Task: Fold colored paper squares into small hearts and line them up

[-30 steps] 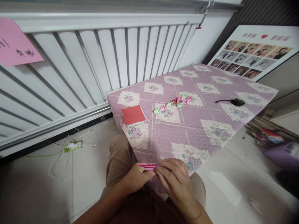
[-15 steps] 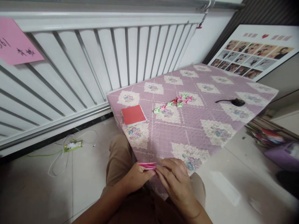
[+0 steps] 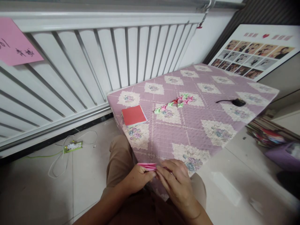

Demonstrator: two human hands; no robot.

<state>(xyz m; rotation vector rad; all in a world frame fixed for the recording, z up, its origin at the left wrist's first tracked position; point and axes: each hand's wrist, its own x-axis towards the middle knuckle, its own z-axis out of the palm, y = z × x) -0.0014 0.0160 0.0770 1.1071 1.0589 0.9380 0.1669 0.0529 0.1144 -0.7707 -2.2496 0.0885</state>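
A folded piece of pink paper is held low over the near edge of the table, in front of my body. My left hand pinches its left part and underside between thumb and fingers. At the right end of the paper, the fingertips of my right hand close on its edge; they cover that end. Farther up the cloth lies a group of small folded paper pieces in green, pink and red. Left of them sits a stack of square paper with a red sheet on top.
A purple flowered cloth covers the table. A black corded object lies at its right. Behind stands a white radiator; a photo board leans at the back right. A power strip with cables is on the floor.
Almost nothing differs. Both hands keep their grip on the pink paper, which has shifted very slightly to the left.
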